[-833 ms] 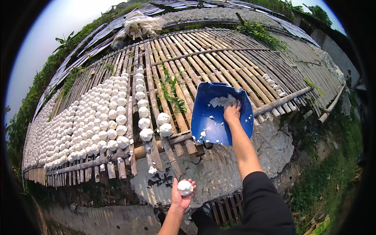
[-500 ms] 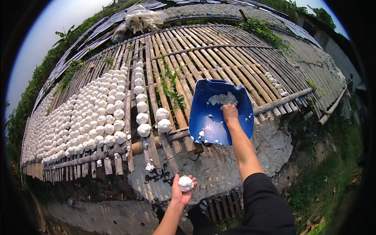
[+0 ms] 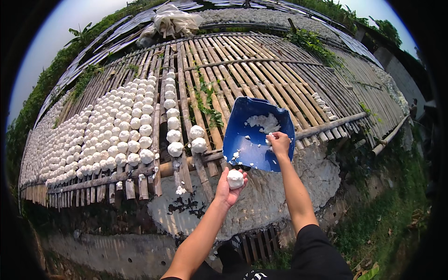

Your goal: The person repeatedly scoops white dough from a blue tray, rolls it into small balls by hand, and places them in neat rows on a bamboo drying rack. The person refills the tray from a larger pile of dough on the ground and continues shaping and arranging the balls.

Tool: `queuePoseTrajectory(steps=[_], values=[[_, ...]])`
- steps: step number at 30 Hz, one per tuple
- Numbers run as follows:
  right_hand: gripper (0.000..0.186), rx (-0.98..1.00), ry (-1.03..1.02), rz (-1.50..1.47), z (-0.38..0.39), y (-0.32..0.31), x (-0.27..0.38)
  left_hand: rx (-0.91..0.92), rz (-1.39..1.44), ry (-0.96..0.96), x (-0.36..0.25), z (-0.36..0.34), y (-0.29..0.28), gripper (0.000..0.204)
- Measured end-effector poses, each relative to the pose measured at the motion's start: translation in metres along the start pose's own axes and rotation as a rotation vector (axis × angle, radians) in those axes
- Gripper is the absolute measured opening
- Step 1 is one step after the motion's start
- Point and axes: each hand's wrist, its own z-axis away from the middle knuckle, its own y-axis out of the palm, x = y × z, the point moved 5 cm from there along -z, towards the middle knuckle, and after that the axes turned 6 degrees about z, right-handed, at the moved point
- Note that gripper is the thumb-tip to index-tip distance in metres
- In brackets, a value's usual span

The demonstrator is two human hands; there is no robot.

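Note:
Cupped palm up, my left hand [image 3: 227, 190] holds a white, lumpy ball of moist-looking paste [image 3: 235, 178] just in front of the blue plastic scoop-shaped container [image 3: 247, 154]. My right hand [image 3: 280, 143] is over the container's right side, its fingers pinched around a small white clump [image 3: 269, 139]. A larger white mass [image 3: 264, 122] lies toward the far end inside the container, with crumbs scattered nearer its front lip. The container rests on bamboo slats. Left of it, two white balls [image 3: 199, 145] sit on one slat, beside a single row of similar balls [image 3: 173, 123].
Many more white balls [image 3: 116, 135] cover the left of the bamboo rack [image 3: 261, 70]. Small white pieces [image 3: 325, 106] lie at right. A crumpled plastic sheet [image 3: 175, 21] is at the back, green vines [image 3: 212, 114] grow between slats, and a whitish crust [image 3: 308, 182] coats the ground below.
My left hand has risen with the ball, closer to the container. My right hand has drawn back from the white mass toward the container's right side, a small clump in its fingers.

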Motion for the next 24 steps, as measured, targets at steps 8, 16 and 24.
queuePoseTrajectory(steps=[8, 16, 24], values=[[0.028, 0.404, -0.419, -0.477, 0.159, -0.034, 0.116, 0.165, -0.033, -0.007, 0.009, -0.017, 0.018, 0.04], [0.037, 0.158, -0.571, 0.009, 0.223, -0.038, 0.165, 0.444, 0.124, 0.015, 0.033, 0.022, 0.041, 0.051], [0.029, 0.083, -0.653, 0.097, 0.237, -0.047, 0.186, 0.343, -0.078, 0.105, 0.029, 0.045, 0.023, 0.058]])
